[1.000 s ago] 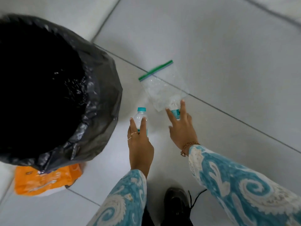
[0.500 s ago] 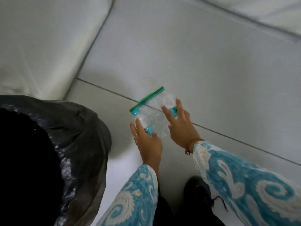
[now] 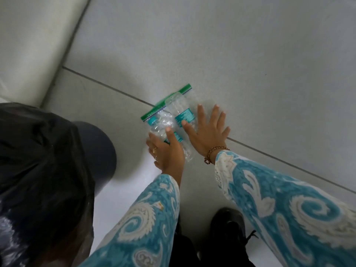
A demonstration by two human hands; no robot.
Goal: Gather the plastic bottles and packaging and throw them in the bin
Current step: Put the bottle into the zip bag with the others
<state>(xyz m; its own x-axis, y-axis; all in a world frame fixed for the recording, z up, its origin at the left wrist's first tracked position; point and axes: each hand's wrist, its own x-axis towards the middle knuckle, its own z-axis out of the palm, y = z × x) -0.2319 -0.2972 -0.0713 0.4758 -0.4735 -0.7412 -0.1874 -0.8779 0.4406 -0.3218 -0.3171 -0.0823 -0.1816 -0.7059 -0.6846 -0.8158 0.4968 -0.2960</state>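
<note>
Our left hand (image 3: 167, 151) grips one bottle (image 3: 163, 130); our right hand (image 3: 207, 132) lies spread open on the zip bag (image 3: 167, 102). Both look light, crinkly, slippery; pinch them together mid-body.

Crinkled clear plastic bottles (image 3: 169, 130) lie on matt grey floor tiles (image 3: 250, 54) beside a glossy black bin liner (image 3: 38, 160).

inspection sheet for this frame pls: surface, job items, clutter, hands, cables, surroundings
Surface: pale tiled floor, dark grout lines.
Job's things: two clear bottles, left bottle and right bottle, lying against a zip bag with a green seal; bin with black liner at left.
Clutter: nothing seen.
Grippers: left hand grips left bottle; right hand spread open, thumb on right bottle.
Cables: nothing seen.
Surroundings: black shoe, bracelet.
</note>
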